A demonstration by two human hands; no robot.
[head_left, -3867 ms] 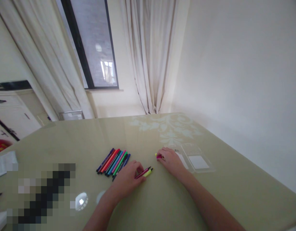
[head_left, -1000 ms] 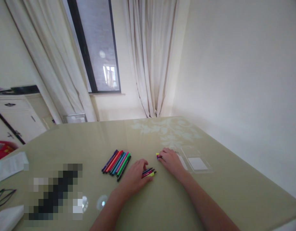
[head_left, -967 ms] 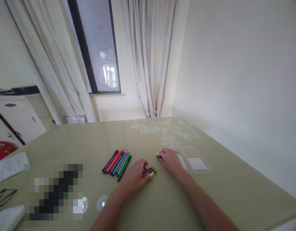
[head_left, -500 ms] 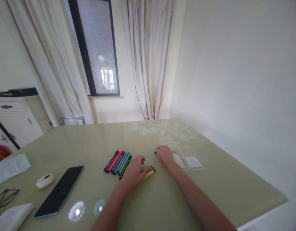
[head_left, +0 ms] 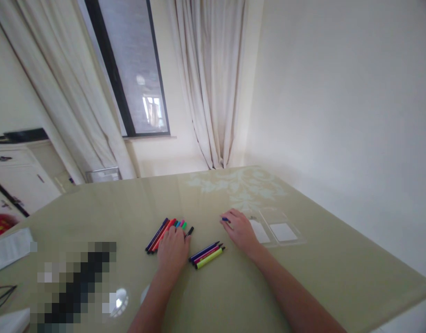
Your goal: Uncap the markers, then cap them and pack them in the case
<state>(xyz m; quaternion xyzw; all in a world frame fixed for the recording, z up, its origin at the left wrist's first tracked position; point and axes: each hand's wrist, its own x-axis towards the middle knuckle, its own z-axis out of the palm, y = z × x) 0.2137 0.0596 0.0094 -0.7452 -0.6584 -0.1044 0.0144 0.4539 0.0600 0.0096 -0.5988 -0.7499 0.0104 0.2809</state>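
Observation:
My left hand [head_left: 173, 247] lies over a row of coloured felt-tip pens, fingers stretched across them and thumb beside a black pen [head_left: 189, 231]. Dark blue [head_left: 157, 235] and red-orange pens [head_left: 166, 233] show to its left; the green and pink ones are partly covered. Right of this hand, three pens lie side by side with bare dark tips: dark blue [head_left: 203, 252], magenta [head_left: 209, 254] and yellow-green [head_left: 210, 258]. My right hand [head_left: 239, 230] rests farther right with curled fingers, a small dark blue pen cap [head_left: 225, 219] at the fingertips.
A clear plastic case [head_left: 298, 237] with white inserts lies open beyond my right wrist. At the left are a pixelated dark patch [head_left: 79, 282], a folded paper [head_left: 10, 249] and glasses [head_left: 3, 296]. The table's right edge runs near the wall.
My left hand has moved left from the separate pens onto the row, uncovering the dark blue and magenta pens. The right hand stays about where it was. The view has shifted slightly.

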